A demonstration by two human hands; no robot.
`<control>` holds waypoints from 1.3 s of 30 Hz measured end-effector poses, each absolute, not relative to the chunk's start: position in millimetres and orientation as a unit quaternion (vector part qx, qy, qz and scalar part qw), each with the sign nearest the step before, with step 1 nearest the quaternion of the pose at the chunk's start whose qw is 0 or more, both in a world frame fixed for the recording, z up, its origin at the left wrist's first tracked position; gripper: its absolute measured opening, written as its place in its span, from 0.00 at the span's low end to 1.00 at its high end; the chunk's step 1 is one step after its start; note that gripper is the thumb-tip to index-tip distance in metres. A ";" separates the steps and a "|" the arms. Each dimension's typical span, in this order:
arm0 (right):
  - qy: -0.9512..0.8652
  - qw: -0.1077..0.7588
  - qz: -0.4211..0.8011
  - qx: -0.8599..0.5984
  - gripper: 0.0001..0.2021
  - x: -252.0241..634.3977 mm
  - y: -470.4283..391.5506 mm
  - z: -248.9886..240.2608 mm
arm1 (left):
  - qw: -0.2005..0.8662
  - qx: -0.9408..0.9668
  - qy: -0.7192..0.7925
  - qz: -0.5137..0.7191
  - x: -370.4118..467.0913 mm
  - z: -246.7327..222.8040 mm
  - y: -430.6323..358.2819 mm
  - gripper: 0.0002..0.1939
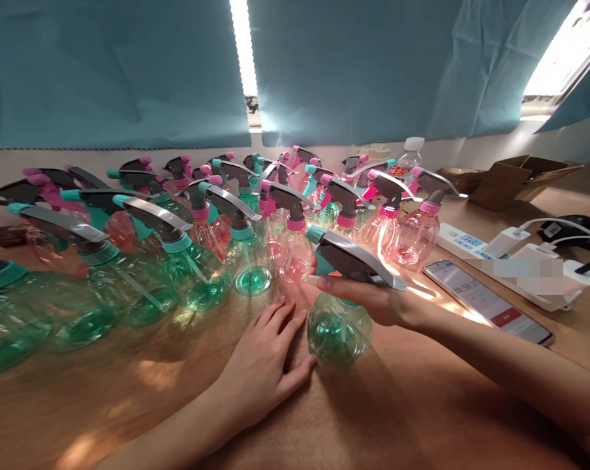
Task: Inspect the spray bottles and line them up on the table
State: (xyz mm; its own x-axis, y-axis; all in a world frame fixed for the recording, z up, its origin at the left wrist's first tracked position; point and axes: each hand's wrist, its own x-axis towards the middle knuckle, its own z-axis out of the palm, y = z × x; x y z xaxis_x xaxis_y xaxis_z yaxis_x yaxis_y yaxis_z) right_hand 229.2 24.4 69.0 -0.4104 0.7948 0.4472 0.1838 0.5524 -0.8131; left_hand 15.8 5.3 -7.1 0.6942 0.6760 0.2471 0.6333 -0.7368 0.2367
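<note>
My right hand (373, 300) is wrapped round the neck of a green spray bottle (337, 333), just under its grey and teal trigger head. The bottle is upright, and whether its base touches the table cannot be told. Flat on the wooden table lies my left hand (268, 356), fingers stretched out, its thumb close to the bottle's left side. Beyond my hands stand a green spray bottle (250, 264) with a teal collar and a pink spray bottle (294, 251) with a pink collar, among several others of both colours.
Rows of spray bottles fill the back and left of the table (143, 405). To the right lie a phone (488, 300) showing a timer and a white power strip (471, 241) with plugs and cables. Behind are an open cardboard box (515, 183), a clear bottle (411, 156) and teal curtains (119, 72).
</note>
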 end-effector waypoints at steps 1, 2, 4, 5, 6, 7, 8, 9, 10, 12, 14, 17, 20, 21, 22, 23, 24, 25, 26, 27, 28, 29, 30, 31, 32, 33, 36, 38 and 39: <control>-0.767 0.434 0.346 -0.322 0.10 229.8 24.0 69.8 | 0.066 0.918 0.357 0.160 15.6 -7.5 5.4 0.27; -0.768 0.430 0.345 -0.325 0.11 230.4 23.8 70.3 | 0.065 0.918 0.357 0.162 15.5 -7.9 5.4 0.27; -0.767 0.427 0.343 -0.335 0.11 231.0 24.2 69.9 | 0.065 0.917 0.357 0.167 15.4 -8.4 5.6 0.27; -0.764 0.428 0.348 -0.336 0.10 231.0 24.9 69.2 | 0.065 0.916 0.357 0.170 15.4 -8.6 5.7 0.27; -0.759 0.428 0.361 -0.333 0.08 230.6 25.7 68.1 | 0.066 0.916 0.357 0.170 15.5 -8.6 5.8 0.27; -0.752 0.428 0.379 -0.328 0.06 230.0 26.6 66.8 | 0.067 0.916 0.356 0.170 15.5 -8.5 5.8 0.27; -0.745 0.431 0.398 -0.317 0.08 229.3 27.4 65.4 | 0.068 0.916 0.356 0.170 15.6 -8.3 5.9 0.27; -0.739 0.434 0.413 -0.308 0.11 228.6 28.0 63.9 | 0.068 0.916 0.356 0.170 15.6 -8.0 5.8 0.27; -0.734 0.437 0.422 -0.302 0.13 228.0 28.3 62.5 | 0.069 0.916 0.357 0.170 15.6 -7.8 5.8 0.27; -0.734 0.446 0.416 -0.300 0.16 227.6 28.3 60.1 | 0.069 0.916 0.357 0.171 15.4 -7.6 5.6 0.27; -0.741 0.443 0.402 -0.304 0.17 228.4 27.7 58.6 | 0.068 0.915 0.358 0.173 15.2 -7.7 5.3 0.27; -0.749 0.436 0.388 -0.313 0.19 230.2 26.9 57.8 | 0.066 0.917 0.356 0.170 15.1 -8.0 5.4 0.27; -0.754 0.426 0.378 -0.326 0.20 231.0 27.0 58.6 | 0.065 0.918 0.356 0.163 15.6 -7.9 5.8 0.27; -0.754 0.425 0.376 -0.329 0.20 231.0 27.1 59.1 | 0.065 0.918 0.356 0.162 15.7 -7.7 5.9 0.26; -0.754 0.426 0.374 -0.332 0.20 230.8 27.2 59.6 | 0.064 0.918 0.357 0.161 15.8 -7.6 5.9 0.26; -0.753 0.427 0.373 -0.332 0.20 230.7 27.1 60.1 | 0.063 0.918 0.358 0.158 15.9 -7.4 5.9 0.26; -0.753 0.430 0.373 -0.331 0.20 230.5 27.0 60.6 | 0.063 0.918 0.359 0.155 16.0 -7.2 5.9 0.27; -0.752 0.432 0.375 -0.328 0.19 230.5 26.8 60.9 | 0.063 0.919 0.359 0.152 16.0 -7.0 5.9 0.27; -0.752 0.431 0.376 -0.326 0.19 230.5 26.6 61.2 | 0.063 0.919 0.359 0.150 16.0 -6.9 6.0 0.27; -0.753 0.429 0.378 -0.326 0.19 230.5 26.3 61.4 | 0.064 0.919 0.359 0.151 16.0 -6.9 6.0 0.27; -0.754 0.426 0.378 -0.327 0.19 230.5 26.1 61.6 | 0.064 0.918 0.359 0.153 16.0 -6.9 6.2 0.27; -0.755 0.424 0.376 -0.328 0.19 230.4 25.8 61.9 | 0.065 0.918 0.359 0.156 16.0 -7.1 6.3 0.27; -0.755 0.425 0.374 -0.330 0.19 230.2 25.7 62.2 | 0.065 0.918 0.358 0.159 16.0 -7.2 6.5 0.27; -0.756 0.426 0.372 -0.329 0.19 229.8 25.6 62.6 | 0.065 0.918 0.357 0.161 16.0 -7.5 6.6 0.27; -0.755 0.431 0.372 -0.326 0.19 229.4 25.6 63.0 | 0.065 0.918 0.357 0.161 16.0 -7.7 6.7 0.27; -0.754 0.438 0.372 -0.319 0.19 228.9 25.7 63.3 | 0.065 0.918 0.356 0.162 16.0 -7.8 6.7 0.27; -0.750 0.450 0.378 -0.305 0.18 227.9 26.2 63.3 | 0.065 0.918 0.356 0.164 15.8 -7.8 6.4 0.27; -0.750 0.446 0.380 -0.307 0.17 228.2 26.6 62.4 | 0.065 0.918 0.355 0.166 15.7 -7.6 5.9 0.27; -0.750 0.443 0.382 -0.308 0.16 228.6 26.8 61.8 | 0.065 0.918 0.355 0.165 15.6 -7.4 5.6 0.27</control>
